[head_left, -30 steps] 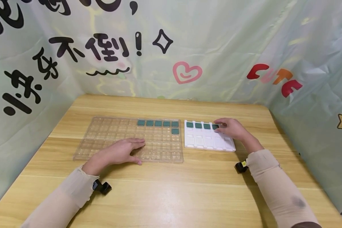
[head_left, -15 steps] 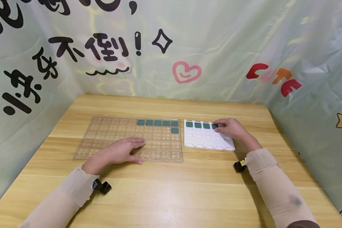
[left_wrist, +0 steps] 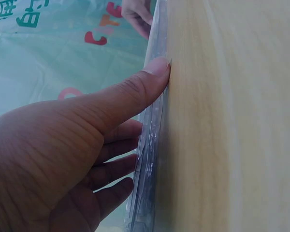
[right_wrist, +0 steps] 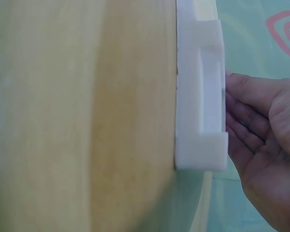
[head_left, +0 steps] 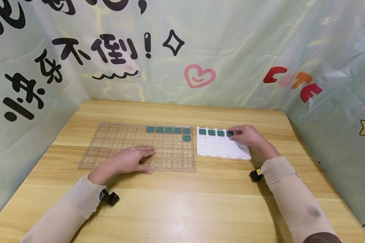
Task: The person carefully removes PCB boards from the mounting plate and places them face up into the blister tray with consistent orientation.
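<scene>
My left hand [head_left: 129,161] rests on a clear plastic compartment tray [head_left: 170,166], fingers stretched over its cells. In the left wrist view its thumb [left_wrist: 135,92] touches the tray's front edge. To the right lies a white slotted tray [head_left: 219,149] with dark green square chips along its back row. My right hand [head_left: 248,135] is over that row's right end, thumb and index finger at opposite edges of a green square chip [head_left: 229,134]. In the right wrist view the white tray's side wall [right_wrist: 200,150] hides the fingertips. Whatever lies under the right palm is hidden.
Several green chips [head_left: 168,130] fill the right part of the clear tray's back row, with a single green chip [head_left: 187,138] below. Both trays lie on a wooden table [head_left: 176,206]. A printed curtain [head_left: 231,60] stands behind and at the sides.
Both hands and both trays hold nearly the same places over the last second. Only a slight shift of the head view and a small movement of the right wrist show.
</scene>
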Motion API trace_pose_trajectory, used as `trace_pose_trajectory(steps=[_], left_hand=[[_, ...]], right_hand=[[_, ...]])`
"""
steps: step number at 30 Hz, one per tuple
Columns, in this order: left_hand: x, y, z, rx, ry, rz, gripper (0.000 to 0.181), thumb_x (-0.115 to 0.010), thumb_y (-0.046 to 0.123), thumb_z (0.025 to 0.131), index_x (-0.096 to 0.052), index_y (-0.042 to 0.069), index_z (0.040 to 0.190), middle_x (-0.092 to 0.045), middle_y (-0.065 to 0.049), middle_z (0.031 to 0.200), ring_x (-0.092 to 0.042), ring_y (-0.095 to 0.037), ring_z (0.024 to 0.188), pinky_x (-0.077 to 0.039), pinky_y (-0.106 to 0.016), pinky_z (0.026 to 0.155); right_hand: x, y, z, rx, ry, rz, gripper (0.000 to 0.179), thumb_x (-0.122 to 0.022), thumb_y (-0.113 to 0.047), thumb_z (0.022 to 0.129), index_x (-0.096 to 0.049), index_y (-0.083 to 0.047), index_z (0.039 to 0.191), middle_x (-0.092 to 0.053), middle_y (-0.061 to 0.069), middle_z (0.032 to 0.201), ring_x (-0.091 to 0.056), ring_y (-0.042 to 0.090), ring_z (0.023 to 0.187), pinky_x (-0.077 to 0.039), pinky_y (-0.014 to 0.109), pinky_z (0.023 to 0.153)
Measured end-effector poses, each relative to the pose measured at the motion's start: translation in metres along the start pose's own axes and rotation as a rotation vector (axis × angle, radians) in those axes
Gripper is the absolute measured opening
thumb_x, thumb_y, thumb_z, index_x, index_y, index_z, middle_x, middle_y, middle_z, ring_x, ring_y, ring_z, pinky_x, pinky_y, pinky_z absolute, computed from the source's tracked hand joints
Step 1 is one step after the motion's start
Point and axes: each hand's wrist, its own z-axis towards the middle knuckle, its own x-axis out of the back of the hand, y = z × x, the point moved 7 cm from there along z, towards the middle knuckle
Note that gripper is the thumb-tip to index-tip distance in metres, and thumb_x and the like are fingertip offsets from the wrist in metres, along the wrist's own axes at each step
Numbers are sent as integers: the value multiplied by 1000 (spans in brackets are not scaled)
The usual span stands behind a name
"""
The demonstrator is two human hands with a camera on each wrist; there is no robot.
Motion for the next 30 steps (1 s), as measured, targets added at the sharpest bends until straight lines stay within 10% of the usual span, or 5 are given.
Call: trace_pose_trajectory(steps=[14,30], left_hand=[[1,0,1,-9,8,4,86,-69,57,83,-47,-1,143,-41,-14,150,-39,-35,137,-33,-49,111],[1,1,0,0,3,-6,86,-69,56,83,-47,0,144,-41,-14,151,-38,-35,137,-32,-50,111]], right_hand=[[-1,0,1,20,10,2,43,-71,-26,92,-63,-16,133,-54,20,136,-50,27,104,-44,40,84],[1,-3,-2,1,13,25,38,-70,-25,92,-66,-14,129,-57,12,98,-45,25,84,-38,37,71]])
